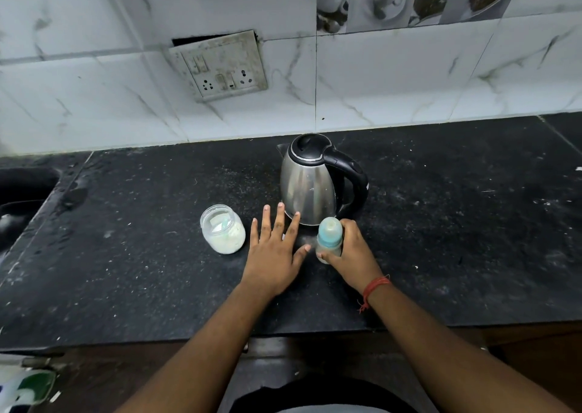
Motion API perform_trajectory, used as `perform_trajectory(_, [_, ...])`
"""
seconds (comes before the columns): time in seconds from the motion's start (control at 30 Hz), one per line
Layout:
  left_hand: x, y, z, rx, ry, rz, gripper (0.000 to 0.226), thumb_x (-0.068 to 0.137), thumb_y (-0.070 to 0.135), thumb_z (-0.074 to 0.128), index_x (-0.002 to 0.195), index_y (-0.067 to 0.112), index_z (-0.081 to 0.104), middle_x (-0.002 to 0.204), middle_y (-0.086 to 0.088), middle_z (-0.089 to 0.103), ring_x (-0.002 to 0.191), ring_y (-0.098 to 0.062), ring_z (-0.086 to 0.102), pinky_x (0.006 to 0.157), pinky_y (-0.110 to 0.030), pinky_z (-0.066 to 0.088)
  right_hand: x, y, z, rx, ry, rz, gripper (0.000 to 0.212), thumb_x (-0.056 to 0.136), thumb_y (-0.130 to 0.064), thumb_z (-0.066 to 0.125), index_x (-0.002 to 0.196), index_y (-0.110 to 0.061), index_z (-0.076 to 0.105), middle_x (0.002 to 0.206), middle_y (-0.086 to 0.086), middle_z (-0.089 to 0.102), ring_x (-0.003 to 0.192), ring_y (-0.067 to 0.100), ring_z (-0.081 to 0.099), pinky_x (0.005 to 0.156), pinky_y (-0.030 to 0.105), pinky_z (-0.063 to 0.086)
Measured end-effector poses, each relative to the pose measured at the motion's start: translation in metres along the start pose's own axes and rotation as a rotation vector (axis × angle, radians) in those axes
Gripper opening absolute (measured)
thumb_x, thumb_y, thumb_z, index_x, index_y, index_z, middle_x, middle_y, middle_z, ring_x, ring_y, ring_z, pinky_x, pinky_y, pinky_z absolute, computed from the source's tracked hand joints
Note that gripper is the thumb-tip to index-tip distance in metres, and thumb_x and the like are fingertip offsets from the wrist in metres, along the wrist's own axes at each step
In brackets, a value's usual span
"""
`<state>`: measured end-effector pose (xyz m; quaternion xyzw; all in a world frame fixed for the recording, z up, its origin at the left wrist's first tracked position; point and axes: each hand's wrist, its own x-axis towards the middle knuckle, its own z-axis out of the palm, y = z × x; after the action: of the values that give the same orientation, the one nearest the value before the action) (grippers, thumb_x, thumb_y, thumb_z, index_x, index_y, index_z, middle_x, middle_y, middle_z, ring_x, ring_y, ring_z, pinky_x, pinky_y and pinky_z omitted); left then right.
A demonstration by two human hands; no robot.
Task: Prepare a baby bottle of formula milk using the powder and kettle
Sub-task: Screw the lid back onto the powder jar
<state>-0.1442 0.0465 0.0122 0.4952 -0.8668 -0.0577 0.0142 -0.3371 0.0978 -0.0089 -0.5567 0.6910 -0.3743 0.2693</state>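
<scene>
A person's right hand [349, 249] wraps around a capped baby bottle [329, 236] standing on the dark counter [472, 239], while the left hand [277, 252] hovers beside it, fingers spread and holding nothing. Just left, an open jar [223, 232] holds white powder and a scoop. Behind stands the lidded kettle [310, 181], contents unseen; hot water could splash when poured into the narrow bottle.

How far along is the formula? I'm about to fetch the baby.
Barely started. The right hand grips the small blue-capped baby bottle, cap still on. The left hand is open beside it. The clear jar of white powder stands lidless, the steel kettle shut. Scooping, pouring and mixing remain.
</scene>
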Motion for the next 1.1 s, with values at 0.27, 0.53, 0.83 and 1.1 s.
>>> perform_trajectory(0.27, [-0.001,-0.001,-0.002,-0.008,0.048,0.0,0.08,0.096,0.069,0.001,0.165,0.028,-0.003,0.174,-0.01,-0.01,0.158,-0.034,-0.02,0.128,-0.057,-0.003,-0.016,0.002,-0.012,-0.077,0.147,-0.061,0.074,0.081,-0.038,0.08,0.14,-0.012,0.043,0.14,0.003,0.044,0.129,0.016,0.045,0.108,0.033,0.043])
perform_trajectory(0.53, [0.003,-0.013,-0.018,-0.053,0.205,-0.027,0.076,0.101,0.066,0.014,0.166,0.027,0.008,0.174,-0.01,-0.005,0.16,-0.035,-0.014,0.128,-0.06,-0.001,-0.018,-0.054,-0.019,-0.215,0.448,-0.474,0.038,0.095,-0.033,0.061,0.123,-0.007,0.057,0.127,0.011,0.056,0.119,0.026,0.049,0.103,0.045,0.045])
perform_trajectory(0.83, [0.001,-0.075,-0.05,-0.057,0.315,-0.164,0.08,0.1,0.067,0.017,0.166,0.021,0.016,0.174,-0.015,0.0,0.16,-0.04,-0.008,0.125,-0.066,0.002,0.002,-0.105,0.034,-0.159,0.144,-0.504,0.036,0.094,-0.023,0.065,0.126,-0.009,0.057,0.13,0.005,0.056,0.121,0.021,0.052,0.106,0.031,0.043])
perform_trajectory(1.1, [-0.02,-0.138,-0.042,-0.144,0.238,-0.238,0.087,0.095,0.076,0.02,0.166,0.028,0.004,0.173,-0.004,-0.018,0.158,-0.03,-0.024,0.125,-0.06,-0.01,0.025,-0.097,0.089,-0.428,-0.196,-0.238,0.054,0.093,-0.033,0.065,0.141,-0.013,0.047,0.143,0.006,0.048,0.135,0.025,0.042,0.113,0.033,0.032])
